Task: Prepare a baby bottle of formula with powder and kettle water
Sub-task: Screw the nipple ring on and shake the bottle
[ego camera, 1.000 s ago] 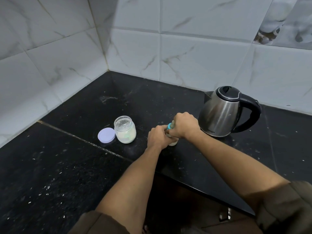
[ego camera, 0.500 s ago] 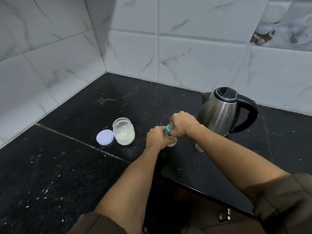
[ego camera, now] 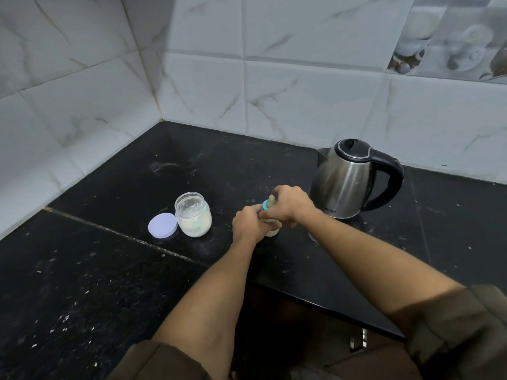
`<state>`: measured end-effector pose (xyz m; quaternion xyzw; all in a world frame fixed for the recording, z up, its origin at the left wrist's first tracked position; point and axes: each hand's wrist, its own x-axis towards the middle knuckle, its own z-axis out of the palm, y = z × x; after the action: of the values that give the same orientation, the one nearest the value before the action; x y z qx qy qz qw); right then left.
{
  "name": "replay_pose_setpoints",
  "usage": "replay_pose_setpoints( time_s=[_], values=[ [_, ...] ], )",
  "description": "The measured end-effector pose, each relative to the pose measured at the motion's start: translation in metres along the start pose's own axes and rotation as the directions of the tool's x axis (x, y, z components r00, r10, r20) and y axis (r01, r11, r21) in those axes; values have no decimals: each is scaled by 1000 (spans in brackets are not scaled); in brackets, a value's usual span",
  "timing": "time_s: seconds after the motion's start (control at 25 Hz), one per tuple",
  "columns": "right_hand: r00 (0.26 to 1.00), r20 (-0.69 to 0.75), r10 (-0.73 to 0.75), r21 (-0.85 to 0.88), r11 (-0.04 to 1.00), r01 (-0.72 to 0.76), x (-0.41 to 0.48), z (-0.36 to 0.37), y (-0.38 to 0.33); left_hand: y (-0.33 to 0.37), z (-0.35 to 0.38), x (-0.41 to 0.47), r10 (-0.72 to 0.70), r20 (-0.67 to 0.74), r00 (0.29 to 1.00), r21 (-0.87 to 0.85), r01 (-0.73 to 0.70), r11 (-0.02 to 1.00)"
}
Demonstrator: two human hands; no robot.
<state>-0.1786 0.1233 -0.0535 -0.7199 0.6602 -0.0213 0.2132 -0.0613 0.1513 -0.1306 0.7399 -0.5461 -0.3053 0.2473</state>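
While the left hand (ego camera: 248, 223) grips its body, the bottle (ego camera: 271, 231) stands upright.

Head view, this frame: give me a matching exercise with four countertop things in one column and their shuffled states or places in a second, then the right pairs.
Things:
1. kettle
2. powder jar
3. purple lid
4. baby bottle

States or places:
A. lying flat on the counter, left of the jar
B. gripped by the left hand, with the right hand at its teal collar
C. standing open, no lid on
D. lid closed, black handle pointing right

Pairs: 1-D, 2-C, 3-A, 4-B
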Motion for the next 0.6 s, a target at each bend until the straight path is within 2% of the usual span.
replay_pose_setpoints(
  time_s=[0.08,0.16,0.24,0.32,0.48,0.6],
  values=[
    [999,46,-9,100,995,5,-3,-14,14,4,3,-2,15,3,1000,-34,-14,999],
    [1000,-21,-12,120,993,14,-5,-24,31,9,7,-4,45,-5,999,-48,-45,998],
    [993,-115,0,28,1000,4,-6,-27,50,13,13,-8,54,3,999,-63,-54,997],
    [989,-146,13,-108,994,-29,-10,-23,66,15,17,-10,52,8,999,-78,-51,996],
    [998,-25,59,-285,956,-64,-12,-4,87,12,17,-10,56,45,997,-77,-52,996],
    [993,62,101,-287,955,-80,-10,14,99,10,15,-13,71,72,995,-63,-66,996]
  ],
)
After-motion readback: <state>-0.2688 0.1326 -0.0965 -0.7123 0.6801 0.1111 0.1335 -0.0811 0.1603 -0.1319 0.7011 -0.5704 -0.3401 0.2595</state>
